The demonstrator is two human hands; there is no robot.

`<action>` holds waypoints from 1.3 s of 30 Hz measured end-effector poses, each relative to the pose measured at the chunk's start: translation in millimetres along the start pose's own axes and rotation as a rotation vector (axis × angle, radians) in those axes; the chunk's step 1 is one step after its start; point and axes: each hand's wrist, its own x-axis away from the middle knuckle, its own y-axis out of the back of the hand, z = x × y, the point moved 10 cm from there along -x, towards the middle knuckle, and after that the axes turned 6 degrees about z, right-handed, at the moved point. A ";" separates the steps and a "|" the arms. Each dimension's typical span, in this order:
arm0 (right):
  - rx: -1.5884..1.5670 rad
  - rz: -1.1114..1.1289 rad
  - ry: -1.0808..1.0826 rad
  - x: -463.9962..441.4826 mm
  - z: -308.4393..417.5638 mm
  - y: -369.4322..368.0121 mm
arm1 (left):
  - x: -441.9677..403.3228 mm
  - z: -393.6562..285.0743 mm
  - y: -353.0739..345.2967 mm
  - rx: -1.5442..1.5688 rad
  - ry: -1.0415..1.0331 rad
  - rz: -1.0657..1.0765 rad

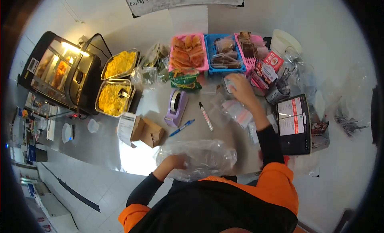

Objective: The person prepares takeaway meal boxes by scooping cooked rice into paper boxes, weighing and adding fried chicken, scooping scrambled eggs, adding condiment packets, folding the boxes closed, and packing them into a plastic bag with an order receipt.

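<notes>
Near the front edge of the steel table, my left hand (178,161) is closed on a clear plastic bag (208,155); its fingers are partly hidden behind the film. My right hand (240,87) reaches to the back, just in front of the blue basket (225,65), over a small clear container; whether it grips anything is unclear. Small clear packets (239,113) lie below my right forearm. A marker (206,116), a blue pen (182,128) and a purple tape dispenser (176,109) lie between the hands and the baskets.
Two trays of yellow food (120,65) stand beside a lit display warmer (60,73) at left. An open cardboard box (150,133) is near the front. Pink basket (206,53) holds orange packets. Right are a tablet (294,123), a metal utensil holder (276,93) and a white tub (286,41).
</notes>
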 end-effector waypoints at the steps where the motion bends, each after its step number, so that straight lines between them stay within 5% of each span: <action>1: 0.331 -0.176 0.119 -8.5 -3.7 14.2 | 0.1 -12.1 2.9 0.203 -0.137 0.051; 3: 0.266 0.242 -0.083 -16.8 -80.6 -34.7 | 47.9 -77.5 48.9 0.238 -0.653 0.069; 4: 0.231 0.451 -0.177 -17.8 -106.5 -56.2 | 61.0 -88.6 70.7 0.323 -0.730 0.109; 6: 0.073 0.417 -0.188 -32.0 -106.8 -51.4 | 84.5 -107.9 118.4 0.500 -0.884 0.188; 8: -0.028 0.268 -0.140 -39.6 -99.2 -32.9 | 75.8 -104.5 186.2 0.519 -0.643 -0.005; 9: -0.082 0.254 -0.124 -42.9 -97.0 -29.6 | 52.5 -92.6 223.4 0.407 -0.773 -0.292; 11: -0.187 0.223 -0.104 -47.4 -94.1 -21.9 | 9.7 -70.4 294.2 0.477 -0.594 -0.732; 13: -0.273 0.186 -0.091 -53.3 -94.3 -14.2 | -18.9 -68.2 341.9 0.171 -0.599 -1.297; 16: -0.304 0.154 -0.141 -56.9 -103.1 -4.3 | -83.3 -82.9 365.5 0.009 -0.150 -0.968; 21: -0.226 -0.036 -0.031 -43.4 -92.3 27.0 | -114.7 -48.6 385.9 0.536 -0.392 -1.205; 23: -0.193 -0.029 -0.065 -37.0 -104.1 19.1 | -131.2 -33.6 383.8 0.911 -0.471 -1.036; 25: -0.258 0.133 -0.343 -32.1 -134.0 0.8 | -145.8 -25.5 376.4 1.231 -0.590 -0.760; 29: -0.209 0.255 -0.459 -32.6 -148.4 -4.7 | -102.0 -31.7 373.9 1.421 -0.794 -0.711; 33: -0.545 0.000 -0.173 -50.5 -95.6 19.3 | -67.0 -37.9 359.8 1.545 -0.851 -0.526; 36: -0.629 -0.019 -0.192 -55.7 -39.4 25.2 | -27.5 -55.6 343.2 1.638 -0.934 -0.487; 39: -0.791 -0.137 -0.174 -46.9 -38.4 13.3 | 14.5 -33.1 333.3 1.452 -0.960 -0.783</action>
